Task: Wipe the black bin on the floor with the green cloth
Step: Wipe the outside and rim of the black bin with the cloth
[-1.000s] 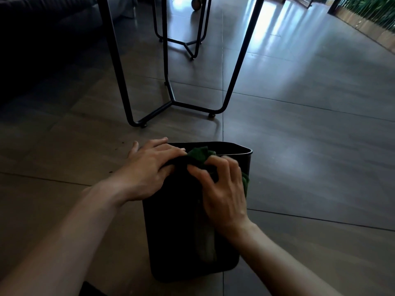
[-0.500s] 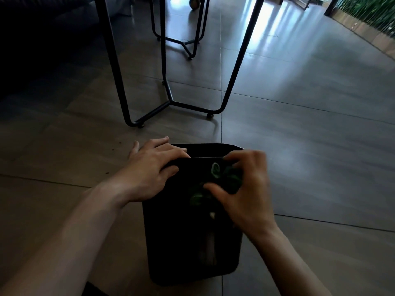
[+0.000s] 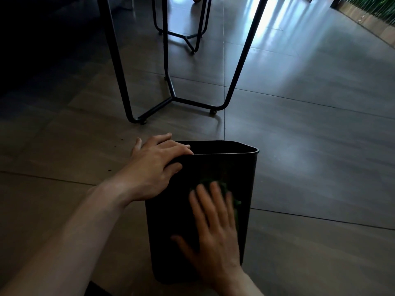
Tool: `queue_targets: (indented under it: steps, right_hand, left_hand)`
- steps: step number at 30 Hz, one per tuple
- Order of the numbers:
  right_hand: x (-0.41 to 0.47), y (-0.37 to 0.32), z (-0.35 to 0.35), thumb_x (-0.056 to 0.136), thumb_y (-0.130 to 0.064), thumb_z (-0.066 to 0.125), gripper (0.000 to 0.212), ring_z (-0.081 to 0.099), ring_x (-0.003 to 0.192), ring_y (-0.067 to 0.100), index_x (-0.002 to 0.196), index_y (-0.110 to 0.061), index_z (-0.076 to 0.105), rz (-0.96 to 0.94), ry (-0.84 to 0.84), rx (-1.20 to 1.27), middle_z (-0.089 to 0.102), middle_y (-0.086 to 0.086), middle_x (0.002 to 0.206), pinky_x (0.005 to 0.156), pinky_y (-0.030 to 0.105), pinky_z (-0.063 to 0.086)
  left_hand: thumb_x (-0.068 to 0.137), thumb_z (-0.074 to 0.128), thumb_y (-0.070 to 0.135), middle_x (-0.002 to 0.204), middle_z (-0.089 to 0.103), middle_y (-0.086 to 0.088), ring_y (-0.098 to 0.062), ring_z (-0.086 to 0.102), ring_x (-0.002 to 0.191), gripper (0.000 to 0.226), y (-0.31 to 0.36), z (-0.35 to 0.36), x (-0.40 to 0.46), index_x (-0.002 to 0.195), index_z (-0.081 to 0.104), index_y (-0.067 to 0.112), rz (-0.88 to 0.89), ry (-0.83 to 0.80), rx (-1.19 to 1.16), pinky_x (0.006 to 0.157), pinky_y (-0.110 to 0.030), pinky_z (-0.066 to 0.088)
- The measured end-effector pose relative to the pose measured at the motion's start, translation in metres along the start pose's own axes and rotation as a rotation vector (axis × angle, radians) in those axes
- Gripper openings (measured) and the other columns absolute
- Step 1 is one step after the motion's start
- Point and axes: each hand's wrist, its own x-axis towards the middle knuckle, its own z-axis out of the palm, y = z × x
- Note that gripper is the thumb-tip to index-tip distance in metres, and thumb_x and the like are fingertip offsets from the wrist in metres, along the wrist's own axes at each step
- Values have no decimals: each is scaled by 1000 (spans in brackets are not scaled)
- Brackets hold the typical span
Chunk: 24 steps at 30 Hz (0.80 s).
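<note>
The black bin (image 3: 230, 167) stands upright on the tiled floor just in front of me. My left hand (image 3: 157, 165) grips its near-left rim, fingers over the edge. My right hand (image 3: 213, 227) lies flat with spread fingers on the bin's near wall, blurred by motion. It presses the green cloth (image 3: 224, 186) against that wall. Only dark green folds of the cloth show above and beside the fingers; the remainder is hidden under the palm.
A black metal table frame (image 3: 171, 97) stands on the floor right behind the bin. A second frame (image 3: 192, 37) is farther back. Dark furniture fills the far left. Planters line the far right edge (image 3: 374, 16).
My right hand has slid with the cloth from the bin's rim down the near wall and flattened out. My left hand has stayed on the rim.
</note>
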Motion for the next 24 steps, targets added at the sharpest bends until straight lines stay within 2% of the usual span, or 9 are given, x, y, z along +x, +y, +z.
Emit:
queue_targets:
  steps: [3,5,7,10,12,15,19,22,24]
  right_hand:
    - [-38,10,9,105,-49,52,62,14,159,34,157,-17,40,-495,-198,-179,35,6,165,124,53,25]
    - [-42,25,3,111,-28,45,49,12,159,34,159,-18,37,-698,-270,-269,33,5,166,127,48,22]
    - [-21,41,-7,110,-18,48,46,18,158,34,156,-18,43,-670,-218,-151,32,8,166,124,45,31]
    - [33,61,-30,104,-16,62,52,23,157,31,153,-21,46,-320,-47,142,31,10,161,120,45,41]
    - [65,71,-43,96,-19,71,65,22,157,33,154,-25,42,-109,74,191,27,11,157,115,47,46]
    - [78,63,-42,96,-20,72,68,25,156,34,155,-18,39,22,167,233,34,14,157,121,46,37]
    - [9,41,-6,101,-22,66,57,28,155,36,154,-16,45,-248,53,80,38,12,162,124,52,30]
    - [-61,44,9,107,-30,53,53,16,159,33,158,-23,39,-637,-175,-169,34,3,165,126,44,27]
    - [-70,50,0,106,-38,47,54,9,160,30,158,-26,37,-744,-292,-235,32,-1,166,123,34,32]
  left_hand:
    - [101,54,27,146,44,35,-3,11,154,36,0,1,0,129,56,48,9,-4,-8,124,-63,2]
    - [101,54,28,144,43,38,-1,11,153,36,0,2,-1,129,55,50,24,-5,-10,124,-62,1]
    - [101,54,28,138,41,42,-1,12,153,36,-1,2,-1,129,55,50,29,-8,-5,124,-62,1]
    - [101,54,26,132,40,45,-1,14,152,38,-2,3,0,129,55,51,41,-10,-1,123,-62,3]
    - [100,55,26,134,40,44,-1,15,152,38,-2,1,0,130,55,51,41,-10,6,123,-64,5]
    - [100,55,26,135,40,43,-2,15,152,37,-1,1,1,129,56,51,38,-7,6,123,-65,6]
    - [100,56,24,136,41,42,-4,15,153,37,0,2,1,129,58,47,33,4,2,123,-65,3]
    - [100,55,26,137,41,43,-2,14,153,36,2,3,1,128,57,50,54,-18,7,123,-64,5]
    - [100,55,27,136,41,44,0,14,152,36,2,3,-1,126,56,51,65,-21,-4,122,-64,7]
